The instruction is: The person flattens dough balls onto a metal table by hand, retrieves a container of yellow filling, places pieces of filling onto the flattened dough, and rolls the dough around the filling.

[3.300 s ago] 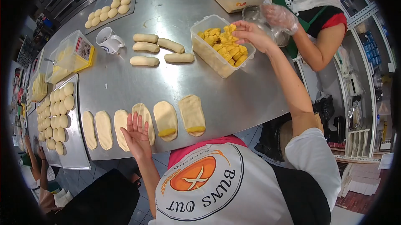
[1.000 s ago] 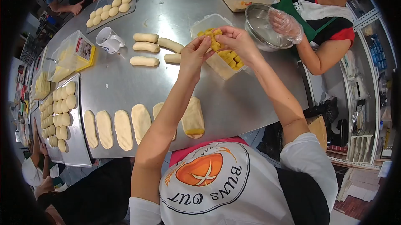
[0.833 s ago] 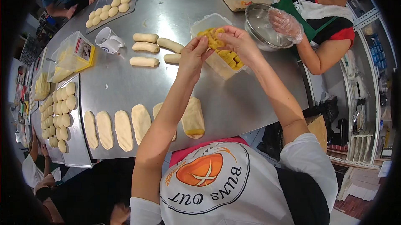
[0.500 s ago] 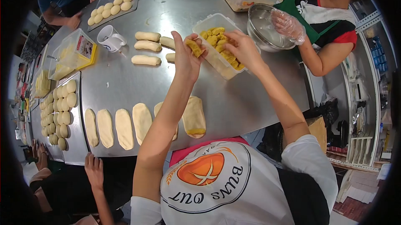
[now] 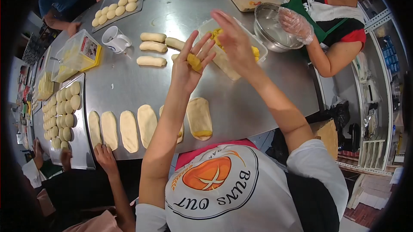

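Observation:
My left hand (image 5: 186, 70), palm up with fingers spread, holds a lump of yellow filling (image 5: 194, 63) at the base of its fingers. Beside it, my right hand (image 5: 236, 44) is raised with its fingers stretched out and nothing visible in them. Behind my right hand stands a clear plastic tub (image 5: 228, 69) with more yellow filling, partly hidden by the hand. Along the table's near edge lie several flattened dough ovals (image 5: 128, 131). The rightmost dough oval (image 5: 199, 113) has a strip of yellow filling at its near end; my left forearm partly covers its neighbour.
Rolled dough logs (image 5: 153, 47) and a white mug (image 5: 115, 39) sit mid-table. Trays of dough balls (image 5: 69, 107) are at the left. A gloved co-worker's hand (image 5: 296, 25) touches a steel bowl (image 5: 267, 25). Another person's hand (image 5: 104, 154) is at the near-left edge.
My right hand has left the filling tub and risen beside my left hand, fingers straightened. My left hand has shifted slightly nearer me with its lump. A person's hand at lower left reached the dough.

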`<move>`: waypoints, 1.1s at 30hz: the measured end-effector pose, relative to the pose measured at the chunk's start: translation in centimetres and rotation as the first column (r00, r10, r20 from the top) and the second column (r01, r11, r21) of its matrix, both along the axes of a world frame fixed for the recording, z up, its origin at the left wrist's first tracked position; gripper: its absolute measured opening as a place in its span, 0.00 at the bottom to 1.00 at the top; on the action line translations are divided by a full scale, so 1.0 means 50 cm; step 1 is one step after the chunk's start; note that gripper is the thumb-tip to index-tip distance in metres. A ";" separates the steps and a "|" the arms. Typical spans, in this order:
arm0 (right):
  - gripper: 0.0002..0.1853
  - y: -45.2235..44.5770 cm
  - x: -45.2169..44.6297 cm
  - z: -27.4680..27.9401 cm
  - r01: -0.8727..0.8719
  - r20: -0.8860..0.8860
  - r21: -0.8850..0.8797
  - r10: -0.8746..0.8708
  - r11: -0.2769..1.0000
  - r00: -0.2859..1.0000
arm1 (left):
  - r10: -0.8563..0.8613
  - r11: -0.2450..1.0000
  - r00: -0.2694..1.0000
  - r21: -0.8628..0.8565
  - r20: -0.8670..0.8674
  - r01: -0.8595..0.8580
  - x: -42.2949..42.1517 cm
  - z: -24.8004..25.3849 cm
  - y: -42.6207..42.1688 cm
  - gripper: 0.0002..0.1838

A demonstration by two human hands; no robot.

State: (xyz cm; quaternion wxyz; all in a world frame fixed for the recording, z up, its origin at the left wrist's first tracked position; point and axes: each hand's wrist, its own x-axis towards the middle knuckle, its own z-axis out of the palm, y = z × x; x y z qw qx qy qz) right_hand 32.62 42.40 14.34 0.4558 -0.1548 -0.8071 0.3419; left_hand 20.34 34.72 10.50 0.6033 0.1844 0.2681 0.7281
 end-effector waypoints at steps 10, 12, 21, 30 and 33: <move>0.44 -0.102 -0.203 -0.080 -0.218 0.356 0.334 0.091 0.917 0.930 | 0.146 0.984 0.974 0.125 -0.175 -0.125 -0.029 -0.026 -0.120 0.44; 0.48 -0.073 -0.212 -0.101 -0.163 0.232 0.392 0.075 0.905 0.970 | 0.211 0.971 0.944 0.161 -0.252 -0.174 -0.042 -0.029 -0.141 0.46; 0.46 -0.179 -0.290 -0.144 -0.363 0.404 0.377 0.202 0.852 0.892 | 0.424 0.899 0.854 -0.025 0.302 -0.437 -0.063 -0.058 -0.259 0.30; 0.33 -0.262 -0.308 -0.121 -0.498 0.141 0.177 0.479 0.849 0.866 | 0.522 0.848 0.787 -0.100 0.329 -0.521 -0.110 -0.096 -0.328 0.33; 0.17 -0.257 -0.265 -0.080 -0.480 0.350 -0.195 0.518 0.855 0.781 | 0.390 0.845 0.790 0.158 0.474 -0.512 -0.143 -0.145 -0.352 0.31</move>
